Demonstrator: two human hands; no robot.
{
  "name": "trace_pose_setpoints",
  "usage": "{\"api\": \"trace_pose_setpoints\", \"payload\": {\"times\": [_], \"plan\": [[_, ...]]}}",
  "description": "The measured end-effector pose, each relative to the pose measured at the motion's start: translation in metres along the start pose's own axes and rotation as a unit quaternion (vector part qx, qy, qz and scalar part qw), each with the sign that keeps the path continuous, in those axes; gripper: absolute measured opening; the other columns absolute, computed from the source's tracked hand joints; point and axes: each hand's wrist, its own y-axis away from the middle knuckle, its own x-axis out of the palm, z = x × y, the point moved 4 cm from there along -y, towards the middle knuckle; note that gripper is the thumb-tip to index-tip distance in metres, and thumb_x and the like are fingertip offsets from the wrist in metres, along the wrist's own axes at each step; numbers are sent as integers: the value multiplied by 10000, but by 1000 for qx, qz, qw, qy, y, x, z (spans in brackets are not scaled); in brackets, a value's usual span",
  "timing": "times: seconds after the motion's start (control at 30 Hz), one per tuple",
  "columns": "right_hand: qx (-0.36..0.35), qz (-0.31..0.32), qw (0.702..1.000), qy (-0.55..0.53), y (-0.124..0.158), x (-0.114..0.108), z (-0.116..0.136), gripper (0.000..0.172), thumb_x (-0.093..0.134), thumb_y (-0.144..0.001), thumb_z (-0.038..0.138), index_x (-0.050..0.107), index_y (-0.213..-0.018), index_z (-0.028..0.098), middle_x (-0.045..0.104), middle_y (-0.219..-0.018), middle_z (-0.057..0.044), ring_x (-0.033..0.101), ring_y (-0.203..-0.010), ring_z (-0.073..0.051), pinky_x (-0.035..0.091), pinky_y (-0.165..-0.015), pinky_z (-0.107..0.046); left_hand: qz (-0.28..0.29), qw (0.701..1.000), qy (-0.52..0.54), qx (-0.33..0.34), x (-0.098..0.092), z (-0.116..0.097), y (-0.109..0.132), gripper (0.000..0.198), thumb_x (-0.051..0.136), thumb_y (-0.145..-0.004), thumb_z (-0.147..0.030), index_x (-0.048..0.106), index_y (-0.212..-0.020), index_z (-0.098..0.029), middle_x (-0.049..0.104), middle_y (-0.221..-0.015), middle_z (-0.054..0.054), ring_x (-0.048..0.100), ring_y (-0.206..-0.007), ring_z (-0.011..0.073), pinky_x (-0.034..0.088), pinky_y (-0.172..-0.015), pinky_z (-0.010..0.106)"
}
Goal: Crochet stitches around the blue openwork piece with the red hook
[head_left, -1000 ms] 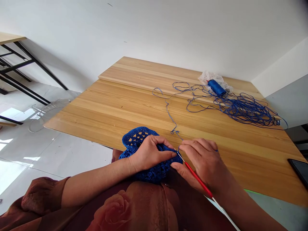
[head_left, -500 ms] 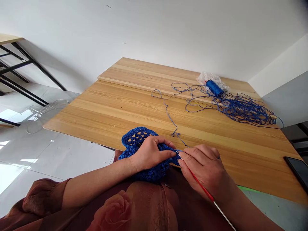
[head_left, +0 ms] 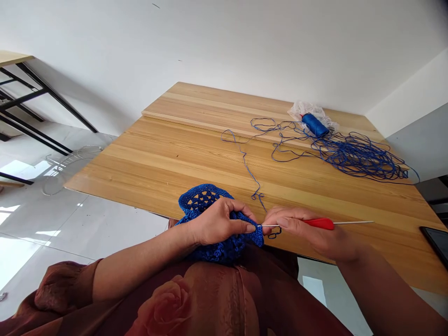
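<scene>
A blue openwork crochet piece (head_left: 204, 198) lies bunched at the table's front edge and hangs over my lap. My left hand (head_left: 227, 221) pinches its right-hand edge between thumb and fingers. In my right hand (head_left: 297, 226) is a crochet hook (head_left: 322, 223) with a red grip, held nearly level. Its thin metal tip meets the work beside my left thumb; whether it passes through a stitch is too small to tell. Blue yarn (head_left: 252, 175) runs from the table to my right hand, and a small dark loop hangs below those fingers.
On the wooden table (head_left: 196, 158), a blue yarn spool (head_left: 315, 125) lies against a crumpled clear plastic bag (head_left: 304, 109). Loose tangled yarn (head_left: 364, 156) spreads at the right. A phone (head_left: 436, 247) rests at the right edge. Another table (head_left: 17, 57) stands at the far left.
My right hand has turned, swinging the hook from a steep slant down to nearly level. The strand loop below my right fingers now shows. My left hand keeps its pinch in place.
</scene>
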Motion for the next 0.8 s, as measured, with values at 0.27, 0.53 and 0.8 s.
{"api": "trace_pose_setpoints", "payload": {"times": [0.27, 0.53, 0.8], "plan": [[-29, 32, 991, -125, -15, 3, -28, 448, 417, -1029, 463, 748, -994, 164, 716, -941, -100, 651, -897, -220, 497, -827, -382, 24, 987, 151, -52, -2, 11, -5, 185, 822, -679, -238, 774, -817, -126, 721, -729, 33, 609, -661, 129, 471, -667, 238], [-97, -123, 988, -18, -16, 22, -28, 309, 536, -988, 486, 648, -881, 219, 590, -842, -34, 553, -815, -188, 456, -771, -337, -31, 970, 220, -101, -1, 14, -7, 283, 892, -598, -275, 756, -793, -121, 715, -700, 29, 596, -625, 114, 472, -650, 235], [-211, -291, 826, 434, -6, 34, -15, 150, 537, -966, 193, 619, -1092, 194, 723, -1045, -102, 657, -1001, -242, 505, -919, -396, -91, 982, 159, -50, 1, 13, -9, 200, 828, -689, -272, 730, -780, -124, 723, -730, 21, 599, -656, 112, 460, -649, 222]]}}
